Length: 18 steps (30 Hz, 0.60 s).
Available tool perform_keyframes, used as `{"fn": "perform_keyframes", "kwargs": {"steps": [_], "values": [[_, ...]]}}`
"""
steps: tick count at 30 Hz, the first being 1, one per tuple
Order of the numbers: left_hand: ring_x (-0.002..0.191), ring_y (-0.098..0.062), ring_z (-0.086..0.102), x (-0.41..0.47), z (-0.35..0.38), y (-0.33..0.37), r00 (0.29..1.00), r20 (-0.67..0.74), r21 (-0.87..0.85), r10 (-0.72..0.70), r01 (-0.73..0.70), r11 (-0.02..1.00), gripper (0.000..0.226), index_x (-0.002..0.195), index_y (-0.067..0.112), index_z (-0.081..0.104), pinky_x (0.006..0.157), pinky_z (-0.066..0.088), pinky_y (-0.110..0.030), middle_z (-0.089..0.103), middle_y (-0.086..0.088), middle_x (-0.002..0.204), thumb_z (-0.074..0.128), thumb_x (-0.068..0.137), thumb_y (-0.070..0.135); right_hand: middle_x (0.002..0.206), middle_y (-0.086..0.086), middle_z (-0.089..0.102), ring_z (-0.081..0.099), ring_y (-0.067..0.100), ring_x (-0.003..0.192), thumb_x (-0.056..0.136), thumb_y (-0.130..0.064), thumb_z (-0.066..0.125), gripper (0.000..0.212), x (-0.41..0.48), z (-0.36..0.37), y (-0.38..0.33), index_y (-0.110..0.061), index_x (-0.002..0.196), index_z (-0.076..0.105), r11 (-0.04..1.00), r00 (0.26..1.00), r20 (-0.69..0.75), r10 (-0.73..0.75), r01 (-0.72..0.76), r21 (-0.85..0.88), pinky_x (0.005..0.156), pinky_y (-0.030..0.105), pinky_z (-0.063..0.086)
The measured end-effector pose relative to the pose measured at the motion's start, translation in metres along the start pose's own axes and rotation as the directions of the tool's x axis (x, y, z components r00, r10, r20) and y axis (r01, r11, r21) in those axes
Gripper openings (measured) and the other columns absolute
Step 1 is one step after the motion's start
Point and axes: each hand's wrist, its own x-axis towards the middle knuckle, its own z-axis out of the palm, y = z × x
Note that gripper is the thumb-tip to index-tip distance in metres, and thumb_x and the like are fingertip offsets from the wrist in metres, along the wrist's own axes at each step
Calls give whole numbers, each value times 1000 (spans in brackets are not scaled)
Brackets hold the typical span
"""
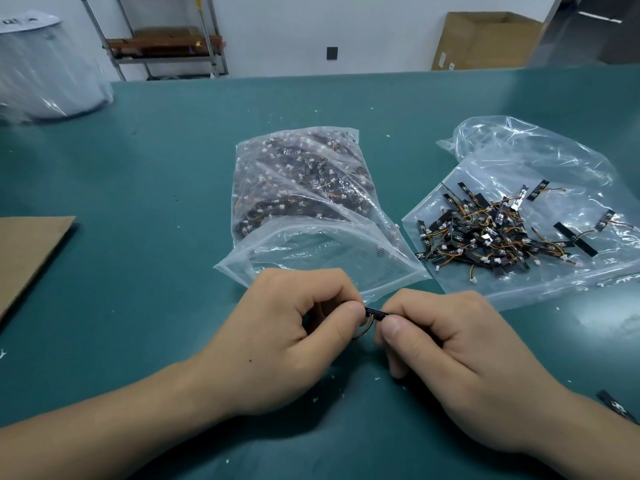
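Our left hand (298, 327) and right hand (460, 341) pinch one small black strip (374, 312) between thumbs and forefingers, just above the mat (138, 202). We judge it light, thin and stiff, with fragile wires (363, 330), so grip the edges. Beyond lie a stuffed clear bag (301, 181) and a pile (502, 233) on crinkly film.

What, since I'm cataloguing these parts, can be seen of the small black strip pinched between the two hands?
The small black strip is thin, like a slim circuit board. Only a short middle stretch shows, level above the teal table mat. Orange and yellow wires loop down beneath it. The left hand and right hand each pinch one end.
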Motion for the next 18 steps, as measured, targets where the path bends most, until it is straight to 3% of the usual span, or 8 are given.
{"fn": "perform_keyframes", "kwargs": {"steps": [5,18], "values": [[50,-5,44,0,0,2,1000,19,-18,8,-8,1000,20,76,20,65,53,33,-13,52,12,57,60,95,18,63,-8,63,60,16,59,96,-41,47,27,0,0,0,-29,76,60,1000,1000,7,12,-12,2,60,34,47],[52,-13,51,-1,1,0,999,48,27,25,-27,999,18,76,21,63,52,37,-19,59,5,60,57,94,22,64,-5,64,59,18,60,94,-42,47,30,-1,0,2,-25,74,61,1000,1000,21,23,-23,-4,60,40,47]]}}
